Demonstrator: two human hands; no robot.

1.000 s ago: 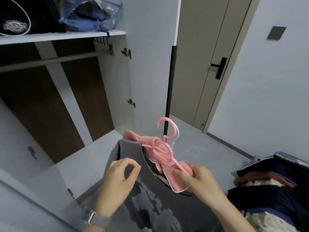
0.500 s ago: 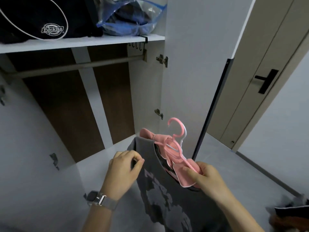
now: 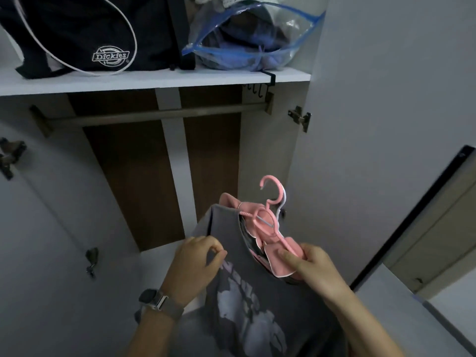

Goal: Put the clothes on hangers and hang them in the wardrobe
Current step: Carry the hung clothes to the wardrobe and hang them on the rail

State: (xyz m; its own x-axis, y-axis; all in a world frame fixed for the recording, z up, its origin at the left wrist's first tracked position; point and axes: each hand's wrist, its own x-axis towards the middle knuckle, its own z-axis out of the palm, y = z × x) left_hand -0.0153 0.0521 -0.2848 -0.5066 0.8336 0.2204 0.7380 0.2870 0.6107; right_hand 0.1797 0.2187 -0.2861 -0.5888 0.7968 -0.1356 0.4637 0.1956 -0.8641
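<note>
A grey T-shirt (image 3: 247, 300) with a pale print hangs on a pink plastic hanger (image 3: 268, 222) in front of the open wardrobe. My right hand (image 3: 306, 266) pinches the near shoulder end of the hanger together with the shirt. My left hand (image 3: 195, 264), with a watch on the wrist, pinches the shirt's fabric by the left shoulder. The hanger's hook points up, well below the bare metal rail (image 3: 154, 114) that crosses the wardrobe under the shelf.
A white shelf (image 3: 154, 81) above the rail carries a dark bag (image 3: 85, 34) and a clear zip bag of clothes (image 3: 247, 39). Small black hooks (image 3: 255, 88) hang at the shelf's right end. The wardrobe door (image 3: 386, 124) stands open at right; a room door (image 3: 443, 228) lies beyond.
My view has swung left and up toward the wardrobe interior. Both hands keep their hold on the shirt and hanger, now closer to the rail opening.
</note>
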